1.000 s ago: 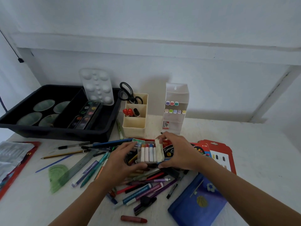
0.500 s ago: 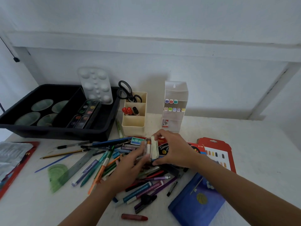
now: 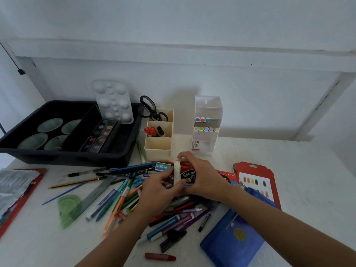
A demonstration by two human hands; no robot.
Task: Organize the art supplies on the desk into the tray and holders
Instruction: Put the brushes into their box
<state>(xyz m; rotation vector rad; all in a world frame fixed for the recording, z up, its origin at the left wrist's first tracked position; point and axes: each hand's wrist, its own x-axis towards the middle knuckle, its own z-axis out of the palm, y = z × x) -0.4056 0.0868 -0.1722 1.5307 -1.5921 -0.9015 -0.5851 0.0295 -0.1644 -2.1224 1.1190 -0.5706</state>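
Observation:
Both hands hold a small crayon box [image 3: 177,173] with a pale flap above the pile of pens and markers [image 3: 134,201] at the desk's middle. My left hand [image 3: 159,191] grips its left side and my right hand [image 3: 202,176] grips its right side, fingers curled over the top. The box is turned edge-on, so its crayons are hidden. A black tray [image 3: 63,157] with paint sets and round dishes stands at the back left. A cream pen holder [image 3: 159,145] with scissors and markers stands behind the hands, and a clear marker holder [image 3: 206,143] to its right.
A red crayon package [image 3: 256,182] and a blue pouch [image 3: 233,239] lie to the right. A green protractor [image 3: 68,211], a ruler [image 3: 96,193] and pencils lie left of the pile. A red crayon [image 3: 159,256] lies near the front edge. A packet [image 3: 15,189] sits at far left.
The box, earlier facing me with its row of crayons showing, has been turned edge-on and its flap folded over. Both hands shifted slightly away from me with it.

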